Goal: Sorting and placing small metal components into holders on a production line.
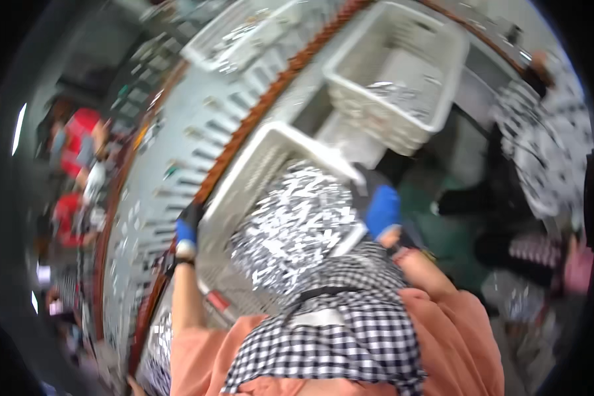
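At the lower middle of the frame, your checked apron covers the near right part of the white basket, which stands directly before you. Inside it, in the centre of the frame, there is a heap of silvery pieces. Your left hand, in a blue and black glove, is at the left side of this basket, and your right hand, gloved the same, is at its upper right corner. Both seem to touch the rim, but blur hides the fingers, so I cannot tell if either is closed on it. The heap lies between your hands, nearer to the right one. The basket's long axis appears to go from lower left to upper right, almost parallel to the brown edge of the worktable. This edge runs just beside your left hand, so the room there is narrow. Right of your right hand, some green floor is visible. Farther, another basket stands at the upper right, and a person in a patterned top is at the right edge.
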`<state>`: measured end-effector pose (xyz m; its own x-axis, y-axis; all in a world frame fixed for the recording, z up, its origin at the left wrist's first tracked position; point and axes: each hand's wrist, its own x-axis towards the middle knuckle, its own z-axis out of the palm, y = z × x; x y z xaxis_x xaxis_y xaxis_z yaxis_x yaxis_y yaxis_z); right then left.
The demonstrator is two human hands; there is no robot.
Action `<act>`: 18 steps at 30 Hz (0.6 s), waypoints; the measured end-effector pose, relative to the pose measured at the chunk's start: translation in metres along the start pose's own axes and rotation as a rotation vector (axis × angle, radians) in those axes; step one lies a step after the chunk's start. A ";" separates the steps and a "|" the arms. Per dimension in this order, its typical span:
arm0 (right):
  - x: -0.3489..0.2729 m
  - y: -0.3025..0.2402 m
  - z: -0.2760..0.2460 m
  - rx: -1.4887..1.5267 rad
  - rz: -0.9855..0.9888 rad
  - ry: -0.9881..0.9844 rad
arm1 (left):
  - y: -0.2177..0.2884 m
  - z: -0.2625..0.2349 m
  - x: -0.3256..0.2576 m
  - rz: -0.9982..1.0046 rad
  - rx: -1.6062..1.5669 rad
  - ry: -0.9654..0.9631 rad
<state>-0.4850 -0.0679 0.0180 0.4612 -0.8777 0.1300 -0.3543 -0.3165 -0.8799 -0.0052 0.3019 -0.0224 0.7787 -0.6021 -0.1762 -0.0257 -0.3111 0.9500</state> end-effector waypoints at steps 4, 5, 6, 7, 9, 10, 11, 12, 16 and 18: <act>-0.001 0.001 0.019 -0.079 -0.092 0.052 | 0.161 0.107 0.004 0.226 0.244 -0.057; -0.002 -0.006 0.025 -0.044 -0.074 0.012 | 0.185 0.117 0.008 0.299 0.142 -0.049; 0.000 -0.013 0.026 -0.015 -0.055 -0.020 | 0.205 0.121 0.017 0.221 -0.083 -0.044; -0.001 -0.015 0.029 -0.011 -0.057 -0.046 | 0.220 0.122 0.029 0.333 0.087 -0.053; -0.003 -0.019 0.030 -0.013 -0.049 -0.062 | 0.237 0.132 0.065 0.307 -0.256 -0.091; -0.004 -0.020 0.029 -0.023 -0.038 -0.062 | 0.243 0.137 0.085 0.289 -0.365 -0.112; -0.005 -0.019 0.029 -0.021 -0.019 -0.062 | 0.244 0.151 0.105 0.390 -0.237 -0.080; -0.006 -0.021 0.029 -0.023 -0.010 -0.064 | 0.243 0.157 0.130 0.381 -0.251 -0.043; -0.006 -0.031 0.036 -0.027 -0.011 -0.072 | 0.219 0.138 0.212 0.504 0.165 -0.082; -0.003 -0.036 0.037 0.019 -0.069 -0.080 | 0.217 0.133 0.233 0.020 -0.343 -0.269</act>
<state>-0.4438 -0.0408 0.0321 0.5476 -0.8224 0.1540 -0.3048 -0.3675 -0.8786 0.0876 -0.0038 0.1080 0.5879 -0.7900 -0.1744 0.2058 -0.0624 0.9766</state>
